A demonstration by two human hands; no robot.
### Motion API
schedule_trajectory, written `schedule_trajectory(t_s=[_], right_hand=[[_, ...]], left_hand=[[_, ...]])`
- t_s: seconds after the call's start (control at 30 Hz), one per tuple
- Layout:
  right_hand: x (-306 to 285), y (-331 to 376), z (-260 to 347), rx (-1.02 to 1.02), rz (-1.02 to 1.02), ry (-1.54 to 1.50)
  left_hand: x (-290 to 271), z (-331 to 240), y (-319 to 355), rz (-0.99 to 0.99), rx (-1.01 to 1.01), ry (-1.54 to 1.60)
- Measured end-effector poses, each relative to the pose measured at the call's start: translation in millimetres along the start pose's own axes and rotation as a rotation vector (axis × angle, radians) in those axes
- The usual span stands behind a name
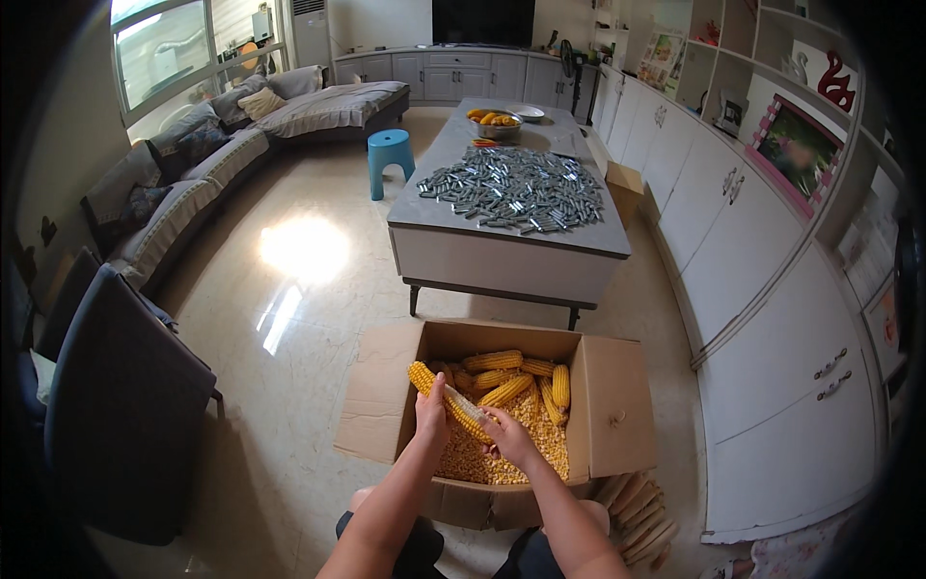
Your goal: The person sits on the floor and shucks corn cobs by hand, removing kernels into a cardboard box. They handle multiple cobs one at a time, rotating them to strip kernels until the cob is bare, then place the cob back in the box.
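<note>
Corn cob, partly bared, held above the carton: our left hand grips its upper part, right hand its lower end. Loose kernels beneath; full cobs (several, unshelled) remain; bare cobs outside, far right.

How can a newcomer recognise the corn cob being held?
On the floor before the grey table stands an open cardboard box. Above its loose kernels, the left hand and right hand hold one corn cob. Unlike the yellow cobs in the box, it shows a pale, lengthwise strip.
</note>
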State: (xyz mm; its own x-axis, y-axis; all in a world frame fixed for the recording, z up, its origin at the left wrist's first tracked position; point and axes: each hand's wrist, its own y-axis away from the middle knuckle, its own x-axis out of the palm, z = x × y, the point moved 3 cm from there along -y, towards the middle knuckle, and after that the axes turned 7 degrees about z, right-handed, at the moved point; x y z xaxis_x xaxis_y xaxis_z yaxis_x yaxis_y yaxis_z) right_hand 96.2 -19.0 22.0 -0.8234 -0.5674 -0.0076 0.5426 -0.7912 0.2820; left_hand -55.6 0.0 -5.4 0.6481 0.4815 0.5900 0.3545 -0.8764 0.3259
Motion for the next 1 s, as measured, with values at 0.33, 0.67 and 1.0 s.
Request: schedule_trajectory(t_s=[0.33, 0.67, 1.0], right_hand=[[-1.3, 2.6, 2.3, 0.079, -0.101, -0.041], [-5.4, -6.6, -6.4, 0.167, 0.062, 0.196], [6.1, 3.6, 0.7, -0.03, -0.036, 0.406]], left_hand=[[4.9, -2.5, 2.8, 0.053, 0.042, -0.065], [18.4, -8.2, 3.4, 0.385, -0.038, 0.209], [13.9, -18.3, 3.4, 0.283, 0.019, 0.102]])
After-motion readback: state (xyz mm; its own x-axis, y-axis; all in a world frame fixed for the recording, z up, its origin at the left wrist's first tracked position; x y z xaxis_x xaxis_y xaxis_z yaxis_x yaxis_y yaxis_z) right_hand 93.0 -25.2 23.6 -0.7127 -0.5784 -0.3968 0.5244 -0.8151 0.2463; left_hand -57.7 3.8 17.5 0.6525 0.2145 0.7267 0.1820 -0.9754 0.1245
